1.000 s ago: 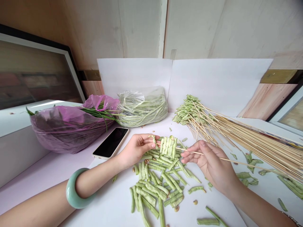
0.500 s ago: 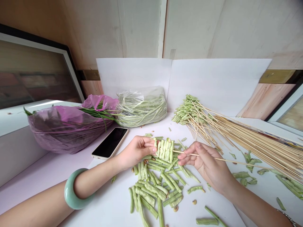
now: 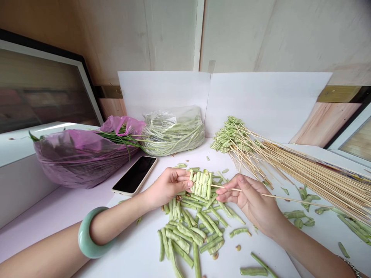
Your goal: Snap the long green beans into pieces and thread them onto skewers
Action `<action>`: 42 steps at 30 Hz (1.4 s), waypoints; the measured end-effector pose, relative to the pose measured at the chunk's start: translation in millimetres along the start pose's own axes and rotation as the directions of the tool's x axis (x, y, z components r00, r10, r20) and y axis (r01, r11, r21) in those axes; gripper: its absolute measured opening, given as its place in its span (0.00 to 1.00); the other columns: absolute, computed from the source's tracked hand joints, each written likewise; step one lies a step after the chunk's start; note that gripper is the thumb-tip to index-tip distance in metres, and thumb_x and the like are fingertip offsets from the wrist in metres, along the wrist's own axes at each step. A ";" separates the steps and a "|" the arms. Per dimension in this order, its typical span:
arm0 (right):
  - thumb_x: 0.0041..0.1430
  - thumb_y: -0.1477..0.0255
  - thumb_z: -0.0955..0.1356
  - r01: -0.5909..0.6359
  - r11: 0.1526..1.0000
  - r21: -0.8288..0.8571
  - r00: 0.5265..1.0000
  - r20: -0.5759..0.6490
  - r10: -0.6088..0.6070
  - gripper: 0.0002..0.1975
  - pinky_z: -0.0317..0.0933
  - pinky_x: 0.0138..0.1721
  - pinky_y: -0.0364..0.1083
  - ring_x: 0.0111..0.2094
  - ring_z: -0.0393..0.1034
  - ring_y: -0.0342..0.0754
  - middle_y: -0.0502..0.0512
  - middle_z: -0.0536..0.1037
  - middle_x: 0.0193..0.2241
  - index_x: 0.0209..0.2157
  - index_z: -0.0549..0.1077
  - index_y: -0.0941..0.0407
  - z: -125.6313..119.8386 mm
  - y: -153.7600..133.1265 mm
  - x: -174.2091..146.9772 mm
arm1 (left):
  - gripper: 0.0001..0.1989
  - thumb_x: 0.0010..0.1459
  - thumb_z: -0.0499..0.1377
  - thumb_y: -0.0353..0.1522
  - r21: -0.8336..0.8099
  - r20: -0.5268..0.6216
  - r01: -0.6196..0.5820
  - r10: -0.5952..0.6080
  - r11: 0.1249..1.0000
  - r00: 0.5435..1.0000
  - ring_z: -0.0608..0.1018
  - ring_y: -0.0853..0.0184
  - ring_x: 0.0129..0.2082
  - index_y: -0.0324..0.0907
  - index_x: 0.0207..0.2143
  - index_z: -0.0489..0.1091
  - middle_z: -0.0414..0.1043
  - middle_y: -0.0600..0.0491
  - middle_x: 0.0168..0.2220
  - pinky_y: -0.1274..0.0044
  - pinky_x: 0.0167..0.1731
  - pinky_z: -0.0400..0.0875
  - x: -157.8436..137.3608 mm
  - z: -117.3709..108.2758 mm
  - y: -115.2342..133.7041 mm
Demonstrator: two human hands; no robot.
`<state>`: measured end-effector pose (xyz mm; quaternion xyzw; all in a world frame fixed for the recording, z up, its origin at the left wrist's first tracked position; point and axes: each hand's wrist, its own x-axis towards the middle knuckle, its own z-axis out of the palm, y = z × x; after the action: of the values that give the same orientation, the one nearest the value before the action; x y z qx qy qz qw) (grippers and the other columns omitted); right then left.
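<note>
Several cut green bean pieces (image 3: 201,184) sit side by side on a thin wooden skewer (image 3: 272,196). My left hand (image 3: 171,186), with a jade-green bangle on its forearm, pinches the left end of the threaded beans between thumb and fingers. To the right, my right hand (image 3: 247,199) grips the skewer's bare shaft between thumb and fingers, a short way from the beans. The skewer's far end slants down to the right. Beneath both hands lies a loose pile of cut bean pieces (image 3: 185,231) on the white surface.
A phone (image 3: 135,175) lies left of my left hand. Behind it are a purple bag (image 3: 84,158) of greens and a clear bag (image 3: 176,131) of long beans. Back right, finished bean skewers (image 3: 232,133) lie beside a bundle of bare skewers (image 3: 313,170). Bean scraps (image 3: 298,218) lie at right.
Both hands keep their hold, with the skewer and beans in nearly the same place. My right hand has shifted very slightly left.
</note>
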<state>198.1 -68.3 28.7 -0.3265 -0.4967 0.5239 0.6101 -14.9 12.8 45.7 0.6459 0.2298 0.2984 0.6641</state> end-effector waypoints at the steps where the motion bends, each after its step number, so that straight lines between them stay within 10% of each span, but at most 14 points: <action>1: 0.60 0.60 0.69 0.000 1.000 0.001 1.000 -0.001 0.000 0.15 0.74 0.33 0.44 0.29 0.80 0.49 0.58 0.83 0.28 0.28 0.79 0.56 0.3 0.0 0.1 | 0.17 0.45 0.68 0.42 0.002 -0.001 -0.001 0.001 1.000 1.000 0.68 0.72 0.25 0.36 0.23 0.71 0.67 0.55 0.22 0.79 0.30 0.67 0.1 0.2 0.3; 25: 0.56 0.59 0.72 -0.115 0.993 0.011 0.987 0.116 0.113 0.13 0.72 0.36 0.45 0.30 0.79 0.48 0.57 0.83 0.29 0.30 0.78 0.55 0.8 1.1 -0.8 | 0.15 0.44 0.70 0.37 0.066 -0.059 0.015 -0.011 0.998 0.998 0.60 0.79 0.17 0.35 0.29 0.73 0.63 0.60 0.18 0.83 0.18 0.52 -1.9 -1.9 -11.7; 36: 0.40 0.61 0.79 0.122 0.960 -0.251 0.940 -0.281 -0.193 0.14 0.72 0.29 0.42 0.24 0.75 0.43 0.47 0.79 0.21 0.26 0.76 0.51 -50.9 -30.1 24.1 | 0.19 0.39 0.72 0.37 -0.082 -0.315 -0.026 -0.002 0.996 0.949 0.72 0.73 0.22 0.36 0.32 0.74 0.74 0.54 0.23 0.80 0.25 0.67 0.6 -2.7 0.1; 42: 0.38 0.61 0.79 0.048 0.818 -0.573 0.927 -0.280 -0.250 0.14 0.70 0.25 0.46 0.21 0.74 0.48 0.51 0.79 0.20 0.23 0.77 0.54 -69.8 -48.2 24.5 | 0.18 0.38 0.72 0.35 -0.090 -0.352 -0.049 0.014 0.995 0.936 0.72 0.72 0.22 0.36 0.33 0.77 0.76 0.52 0.25 0.80 0.25 0.67 2.1 -6.6 -2.7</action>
<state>278.4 -47.6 59.0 -0.5353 -0.5378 0.2414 0.6049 -17.7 19.1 42.8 0.5530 0.3192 0.4302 0.6381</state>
